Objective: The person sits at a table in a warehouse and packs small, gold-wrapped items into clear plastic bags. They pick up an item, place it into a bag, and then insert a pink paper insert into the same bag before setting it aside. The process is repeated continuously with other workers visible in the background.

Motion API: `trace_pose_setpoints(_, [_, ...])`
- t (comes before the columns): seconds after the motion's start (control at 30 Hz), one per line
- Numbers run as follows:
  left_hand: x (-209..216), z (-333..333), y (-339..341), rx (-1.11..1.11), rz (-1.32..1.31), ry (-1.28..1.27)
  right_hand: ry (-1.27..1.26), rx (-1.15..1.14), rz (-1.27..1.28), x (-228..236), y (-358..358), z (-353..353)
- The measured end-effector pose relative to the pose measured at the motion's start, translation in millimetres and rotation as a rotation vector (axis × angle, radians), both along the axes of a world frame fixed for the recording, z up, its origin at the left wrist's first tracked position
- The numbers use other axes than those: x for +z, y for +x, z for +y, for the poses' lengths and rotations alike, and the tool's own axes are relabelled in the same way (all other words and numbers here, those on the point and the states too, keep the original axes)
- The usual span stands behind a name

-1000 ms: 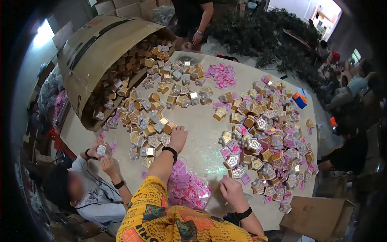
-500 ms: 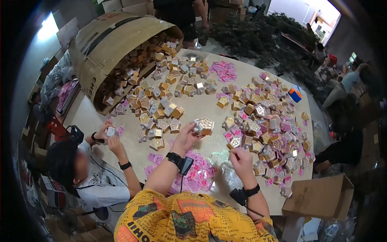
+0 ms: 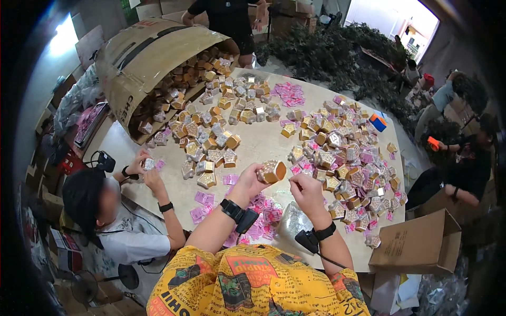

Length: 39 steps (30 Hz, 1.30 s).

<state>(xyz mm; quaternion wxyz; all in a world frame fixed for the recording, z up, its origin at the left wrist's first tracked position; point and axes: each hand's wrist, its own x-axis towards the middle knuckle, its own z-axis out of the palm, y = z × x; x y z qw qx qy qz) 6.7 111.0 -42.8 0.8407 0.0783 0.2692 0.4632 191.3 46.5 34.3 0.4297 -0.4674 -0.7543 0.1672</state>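
In the frame's middle, our left hand [image 3: 250,183] holds a gold box [image 3: 271,171]. Beside it, our right hand [image 3: 308,195] is curled small; we can't tell if it's empty.

The gold box [image 3: 271,172] looks glossy, the right-hand carton [image 3: 408,247] matt cardboard.

I can see the person's left hand [image 3: 251,183] holding a small gold box [image 3: 272,172] over the table [image 3: 261,139]. The right hand [image 3: 308,196] is just beside it, curled up. Pink slips [image 3: 268,213] lie nearby. A big brown carton [image 3: 158,59] lies on its side, gold pieces [image 3: 196,77] inside.
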Motion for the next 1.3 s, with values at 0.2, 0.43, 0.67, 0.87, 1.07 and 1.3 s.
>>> trace_pose_setpoints(0.2, [-10,-9,6,-0.041,-0.027,-0.085,-0.215,0.044,0.055,-25,-5,0])
trace_pose_setpoints(0.43, [7,-27,10,-0.216,0.092,-0.055,-0.089,-0.120,0.073,-28,9,20])
trace_pose_setpoints(0.67, [-7,-18,4,-0.115,-0.023,-0.150,-0.117,-0.022,0.065,-29,0,-3])
trace_pose_setpoints(0.87, [-2,-22,8,-0.092,0.021,-0.145,0.014,-0.026,-0.069,-27,-9,-5])
trace_pose_setpoints(1.07, [-5,-22,8,-0.066,0.053,-0.140,-0.008,-0.042,-0.103,-28,-10,-4])
trace_pose_setpoints(1.3, [-1,-22,11,-0.064,0.139,-0.073,0.034,-0.054,-0.140,-32,-10,0])
